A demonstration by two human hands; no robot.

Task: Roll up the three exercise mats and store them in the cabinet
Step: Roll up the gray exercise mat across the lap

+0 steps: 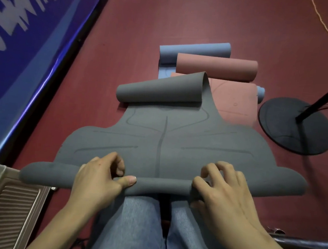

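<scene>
A grey mat (177, 141) lies on the dark red floor in front of my knees, its far end curled up. Its near edge is rolled into a thin tube just above my knees. My left hand (100, 178) grips the roll left of centre, thumb on top and fingers curled over it. My right hand (219, 185) grips the roll on the right the same way. Behind the grey mat a pink mat (237, 102) lies partly flat with its far end rolled. A blue mat (192, 52) lies under and beyond the pink one, also curled at its far end.
A black round stand base (294, 126) with a slanted pole sits right of the mats. A blue banner wall (29, 35) runs along the left. A ribbed metal panel (3, 210) is at the lower left, a chrome tube (306, 244) at the lower right.
</scene>
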